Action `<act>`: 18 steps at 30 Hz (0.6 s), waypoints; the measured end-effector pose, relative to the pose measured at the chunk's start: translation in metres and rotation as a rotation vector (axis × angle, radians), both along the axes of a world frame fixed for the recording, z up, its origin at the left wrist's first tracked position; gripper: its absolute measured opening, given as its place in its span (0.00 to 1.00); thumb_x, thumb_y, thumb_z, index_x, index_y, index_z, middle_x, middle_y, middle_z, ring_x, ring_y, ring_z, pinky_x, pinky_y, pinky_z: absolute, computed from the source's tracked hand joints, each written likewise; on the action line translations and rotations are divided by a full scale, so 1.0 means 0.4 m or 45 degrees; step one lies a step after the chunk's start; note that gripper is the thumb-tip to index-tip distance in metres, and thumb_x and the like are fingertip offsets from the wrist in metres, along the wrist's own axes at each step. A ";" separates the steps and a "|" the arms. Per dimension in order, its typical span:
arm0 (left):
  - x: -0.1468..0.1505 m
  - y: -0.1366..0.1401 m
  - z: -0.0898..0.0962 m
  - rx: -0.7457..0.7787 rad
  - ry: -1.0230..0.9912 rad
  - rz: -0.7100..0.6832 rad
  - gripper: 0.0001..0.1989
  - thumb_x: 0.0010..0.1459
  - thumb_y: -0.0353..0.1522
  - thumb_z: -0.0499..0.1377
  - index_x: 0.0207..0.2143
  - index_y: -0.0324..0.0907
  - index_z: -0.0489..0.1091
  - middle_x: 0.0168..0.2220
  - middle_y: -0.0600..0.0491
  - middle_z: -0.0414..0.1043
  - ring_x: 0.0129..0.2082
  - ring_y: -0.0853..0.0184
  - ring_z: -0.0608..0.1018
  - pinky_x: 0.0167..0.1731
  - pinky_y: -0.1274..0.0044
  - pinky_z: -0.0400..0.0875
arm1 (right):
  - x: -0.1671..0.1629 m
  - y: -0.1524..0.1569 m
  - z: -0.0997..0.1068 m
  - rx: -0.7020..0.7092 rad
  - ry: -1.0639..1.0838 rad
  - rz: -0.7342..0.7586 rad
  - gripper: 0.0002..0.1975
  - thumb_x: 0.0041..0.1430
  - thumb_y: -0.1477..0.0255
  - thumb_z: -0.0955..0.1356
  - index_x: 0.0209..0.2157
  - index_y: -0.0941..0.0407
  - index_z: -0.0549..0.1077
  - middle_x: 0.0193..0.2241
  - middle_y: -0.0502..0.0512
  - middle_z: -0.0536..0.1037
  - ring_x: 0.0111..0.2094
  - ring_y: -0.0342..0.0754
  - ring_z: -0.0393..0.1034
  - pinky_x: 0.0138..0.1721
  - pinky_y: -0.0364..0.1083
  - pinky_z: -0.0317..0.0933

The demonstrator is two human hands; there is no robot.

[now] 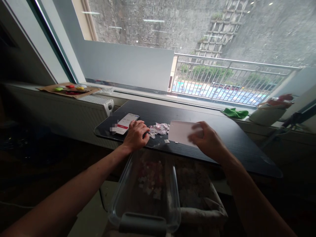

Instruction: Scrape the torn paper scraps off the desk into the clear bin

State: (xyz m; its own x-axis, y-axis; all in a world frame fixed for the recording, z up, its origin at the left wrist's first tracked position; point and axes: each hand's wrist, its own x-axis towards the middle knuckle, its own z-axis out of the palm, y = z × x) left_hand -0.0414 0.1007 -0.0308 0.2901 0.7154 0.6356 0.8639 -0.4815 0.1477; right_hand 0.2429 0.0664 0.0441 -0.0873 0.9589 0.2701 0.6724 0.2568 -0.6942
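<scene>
Card [179, 132] at right fingers [197, 139], beside paper scraps [161, 129]

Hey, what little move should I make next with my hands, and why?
I'd probably use your left hand to nudge the loose white scrap back toward the pile of paper bits. It lies apart from them, closer to the near edge of the black table; your left hand is beside the pile, while your right hand is at the pale card.

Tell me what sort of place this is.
Probably an indoor room, perhaps a home or office: a black table stands by a large window, with a white radiator alongside and a metal railing beyond the glass.
</scene>
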 end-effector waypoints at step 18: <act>-0.007 0.003 0.000 0.038 -0.006 -0.027 0.11 0.54 0.31 0.53 0.34 0.43 0.75 0.36 0.48 0.76 0.51 0.53 0.72 0.56 0.56 0.58 | 0.084 0.091 -0.045 -0.181 0.568 0.134 0.18 0.40 0.68 0.73 0.34 0.52 0.64 0.25 0.51 0.81 0.30 0.51 0.78 0.34 0.51 0.71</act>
